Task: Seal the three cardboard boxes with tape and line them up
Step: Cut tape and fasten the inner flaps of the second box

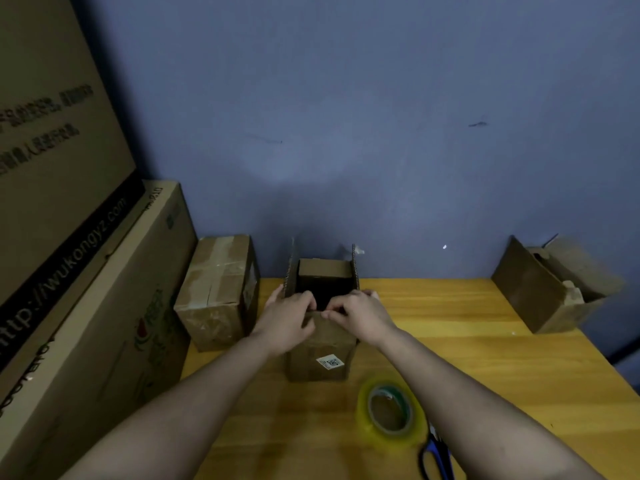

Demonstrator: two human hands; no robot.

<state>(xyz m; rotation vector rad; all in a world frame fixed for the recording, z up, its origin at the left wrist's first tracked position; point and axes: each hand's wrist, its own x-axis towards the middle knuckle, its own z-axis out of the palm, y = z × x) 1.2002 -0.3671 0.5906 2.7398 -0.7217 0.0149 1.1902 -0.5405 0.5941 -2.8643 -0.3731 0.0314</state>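
An open cardboard box (322,358) stands in the middle of the wooden table (485,358), its side flaps upright and a white label on its near face. My left hand (287,320) and my right hand (356,315) both grip the near flap at the box's top edge. A taped, closed box (216,292) lies to its left. A third box (550,292) with loose flaps sits at the back right. A roll of clear yellowish tape (391,412) lies flat in front of the middle box.
Blue-handled scissors (434,459) lie right of the tape, partly under my right forearm. Large printed cartons (86,306) stand along the left side. A blue wall (346,133) rises directly behind the table.
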